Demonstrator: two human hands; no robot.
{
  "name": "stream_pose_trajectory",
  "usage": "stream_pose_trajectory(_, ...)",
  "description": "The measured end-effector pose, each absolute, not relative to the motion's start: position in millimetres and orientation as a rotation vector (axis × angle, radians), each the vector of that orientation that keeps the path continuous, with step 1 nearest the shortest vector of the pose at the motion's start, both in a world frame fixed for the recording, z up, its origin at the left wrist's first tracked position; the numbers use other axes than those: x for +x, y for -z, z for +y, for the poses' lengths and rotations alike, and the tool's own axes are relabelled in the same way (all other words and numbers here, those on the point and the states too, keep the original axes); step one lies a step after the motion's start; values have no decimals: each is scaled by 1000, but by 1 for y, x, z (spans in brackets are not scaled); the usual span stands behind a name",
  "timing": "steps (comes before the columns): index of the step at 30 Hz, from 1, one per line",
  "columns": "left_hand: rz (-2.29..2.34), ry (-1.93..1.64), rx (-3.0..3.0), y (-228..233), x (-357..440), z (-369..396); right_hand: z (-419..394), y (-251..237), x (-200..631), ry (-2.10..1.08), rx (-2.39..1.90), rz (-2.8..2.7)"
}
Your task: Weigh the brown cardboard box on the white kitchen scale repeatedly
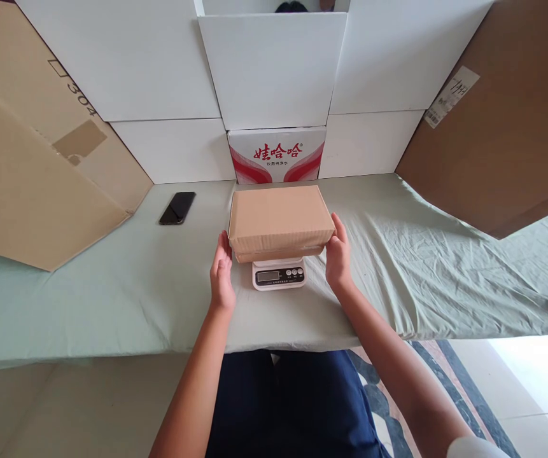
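A closed brown cardboard box (281,213) sits at the middle of the table, on or just above a small white digital kitchen scale (279,276). The scale's display and buttons show in front; its platform is mostly hidden under the box, so I cannot tell whether the box rests fully on it. My left hand (222,272) lies along the box's left side near the front corner, fingers pointing forward. On the opposite side, my right hand (339,256) holds the front right corner, its thumb near the front face. Between them the two hands steady the box.
A black smartphone (177,208) lies left of the box on the pale green cloth (111,292). Behind stands a white and red printed carton (277,156) against white panels. Large cardboard sheets flank the table, one at left (49,172), one at right (507,127).
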State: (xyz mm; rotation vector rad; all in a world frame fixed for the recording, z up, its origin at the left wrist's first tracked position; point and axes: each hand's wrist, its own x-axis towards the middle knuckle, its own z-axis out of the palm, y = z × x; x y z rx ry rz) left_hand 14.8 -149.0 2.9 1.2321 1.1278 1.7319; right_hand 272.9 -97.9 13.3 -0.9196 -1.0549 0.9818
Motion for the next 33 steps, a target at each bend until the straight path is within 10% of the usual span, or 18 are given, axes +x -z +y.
stream_pose_trajectory(33,1051,-1658,1414,-8,22,-149,-109,-28,259,-910,-816,-1224)
